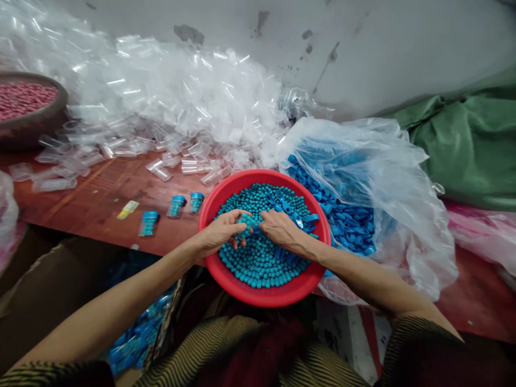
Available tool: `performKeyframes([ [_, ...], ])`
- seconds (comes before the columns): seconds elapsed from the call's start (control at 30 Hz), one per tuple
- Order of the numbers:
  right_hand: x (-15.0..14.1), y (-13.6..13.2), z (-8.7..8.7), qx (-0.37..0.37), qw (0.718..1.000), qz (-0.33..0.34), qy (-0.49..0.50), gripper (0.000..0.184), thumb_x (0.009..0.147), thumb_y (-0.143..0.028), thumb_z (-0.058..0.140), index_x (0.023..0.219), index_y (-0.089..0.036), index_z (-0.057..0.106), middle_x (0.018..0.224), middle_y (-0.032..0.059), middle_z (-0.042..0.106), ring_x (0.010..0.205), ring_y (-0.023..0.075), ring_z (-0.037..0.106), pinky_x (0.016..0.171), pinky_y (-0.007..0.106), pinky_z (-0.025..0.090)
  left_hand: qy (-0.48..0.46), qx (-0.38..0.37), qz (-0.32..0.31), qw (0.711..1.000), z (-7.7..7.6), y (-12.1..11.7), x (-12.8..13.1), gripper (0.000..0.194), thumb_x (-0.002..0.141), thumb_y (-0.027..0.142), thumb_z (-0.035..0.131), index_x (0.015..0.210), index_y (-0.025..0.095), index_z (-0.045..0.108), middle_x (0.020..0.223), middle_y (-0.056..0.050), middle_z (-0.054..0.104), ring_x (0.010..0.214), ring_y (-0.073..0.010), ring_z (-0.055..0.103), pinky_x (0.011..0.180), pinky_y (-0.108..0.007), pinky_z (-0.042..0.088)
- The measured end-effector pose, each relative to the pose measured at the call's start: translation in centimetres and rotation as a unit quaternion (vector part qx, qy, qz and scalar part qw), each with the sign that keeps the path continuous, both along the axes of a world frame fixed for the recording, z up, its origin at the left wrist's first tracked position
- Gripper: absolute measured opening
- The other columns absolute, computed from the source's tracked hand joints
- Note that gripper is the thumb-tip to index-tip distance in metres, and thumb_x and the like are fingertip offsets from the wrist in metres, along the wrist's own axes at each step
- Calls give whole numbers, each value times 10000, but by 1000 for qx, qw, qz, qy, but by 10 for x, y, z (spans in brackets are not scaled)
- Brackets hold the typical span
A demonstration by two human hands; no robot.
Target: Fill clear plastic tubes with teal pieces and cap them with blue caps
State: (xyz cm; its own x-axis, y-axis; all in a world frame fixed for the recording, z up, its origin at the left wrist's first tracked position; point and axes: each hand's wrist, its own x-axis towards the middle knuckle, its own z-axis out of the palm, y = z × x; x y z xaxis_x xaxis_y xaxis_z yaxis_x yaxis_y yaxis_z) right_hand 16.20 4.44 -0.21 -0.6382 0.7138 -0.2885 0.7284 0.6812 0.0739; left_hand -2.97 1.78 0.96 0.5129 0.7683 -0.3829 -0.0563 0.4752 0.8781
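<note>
A red bowl (226, 279) full of small teal balls (258, 258) sits at the table's near edge. Both hands meet over its middle. My left hand (220, 232) is closed round a small clear tube filled with teal balls (246, 221). My right hand (282, 228) pinches at the tube's other end, fingers curled; what it holds is hidden. Several blue caps (300, 217) lie in the bowl just beyond my right hand.
A clear bag of blue caps (350, 220) lies right of the bowl. Three filled capped tubes (176, 206) lie on the red-brown table (100, 199) to the left. Behind is a heap of empty clear tubes (181, 102). A bowl of pink balls (24, 102) stands far left; green cloth (467, 145) at right.
</note>
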Motion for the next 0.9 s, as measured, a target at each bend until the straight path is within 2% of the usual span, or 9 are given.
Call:
performKeyframes([
  [0.07,3,0,5,35,998,-30,52,220,893,-154,386,879,-126,603,939,149,609,832,224,573,621,285,396,39,15,11,999,-2,0,4,362,753,273,612,1068,160,471,758,11,580,475,-62,548,366,-145,374],
  [0.2,6,-3,15,-28,985,-77,153,177,903,-204,418,1029,-133,521,837,74,620,723,169,556,613,253,381,99,23,24,995,-5,1,12,262,767,256,588,985,164,474,671,49,523,430,-53,509,346,-140,375],
  [0.37,13,-15,11,1,985,-12,174,383,888,-97,378,1248,-170,483,885,69,654,795,165,571,669,253,405,118,2,21,993,-4,0,13,244,769,256,584,966,177,462,665,52,520,459,-73,534,374,-172,438],
  [0.47,27,-16,2,-40,977,-2,211,393,870,-101,432,1237,-195,535,919,63,673,843,168,595,717,262,439,119,-3,9,993,-6,1,12,253,748,254,611,949,177,478,632,62,507,435,-63,511,355,-154,409],
  [0.53,37,-16,-2,-59,957,-43,280,334,865,-141,480,1172,-211,590,991,56,680,900,171,610,776,277,455,115,9,11,993,-7,1,12,266,730,256,637,936,177,487,634,66,503,420,-49,494,330,-129,361],
  [0.67,41,-17,2,-28,900,-158,406,257,852,-202,540,1088,-216,642,997,43,697,887,172,635,814,300,463,96,13,8,995,-8,3,16,309,715,289,660,942,168,488,677,53,520,437,-47,508,330,-126,351],
  [0.8,30,-24,8,-65,865,-155,472,226,835,-188,560,1032,-203,670,925,30,714,801,153,643,762,278,476,26,-16,-14,999,-5,2,22,390,702,375,680,957,170,469,745,29,547,499,-73,555,376,-161,410],
  [0.9,24,-29,6,-71,843,-164,507,202,822,-194,573,986,-208,690,920,28,719,794,155,646,754,277,480,-1,-8,9,1000,-6,0,26,457,683,397,706,993,178,451,742,32,552,500,-77,559,384,-167,402],
])
